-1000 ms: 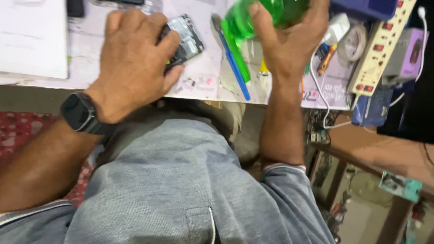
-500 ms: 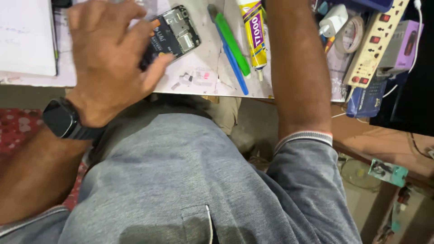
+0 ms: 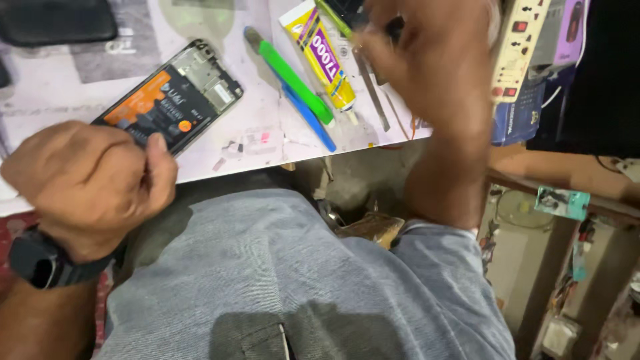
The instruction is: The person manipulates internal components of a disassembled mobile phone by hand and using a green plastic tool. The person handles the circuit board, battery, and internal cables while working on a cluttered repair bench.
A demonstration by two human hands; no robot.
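Observation:
An opened phone (image 3: 175, 97) with its back off and an orange-and-black battery showing lies on the white work mat (image 3: 267, 143). My left hand (image 3: 90, 187), with a black watch at the wrist, is curled at the phone's near end, thumb pressed on its edge. My right hand (image 3: 433, 63) is blurred at the top of the mat, fingers closed around a small dark object (image 3: 395, 28) that I cannot make out. Just left of it lie a yellow glue tube (image 3: 320, 57) and a thin metal tool (image 3: 373, 93).
A green-handled tool (image 3: 287, 70) and a blue one (image 3: 310, 120) lie between phone and glue tube. A white power strip (image 3: 517, 47) runs along the mat's right side. A dark case (image 3: 57, 20) sits top left. My grey-clothed lap fills the foreground.
My right hand no longer holds the green bottle and has moved over the tools at the top. My left hand has slid from covering the phone down to its near end.

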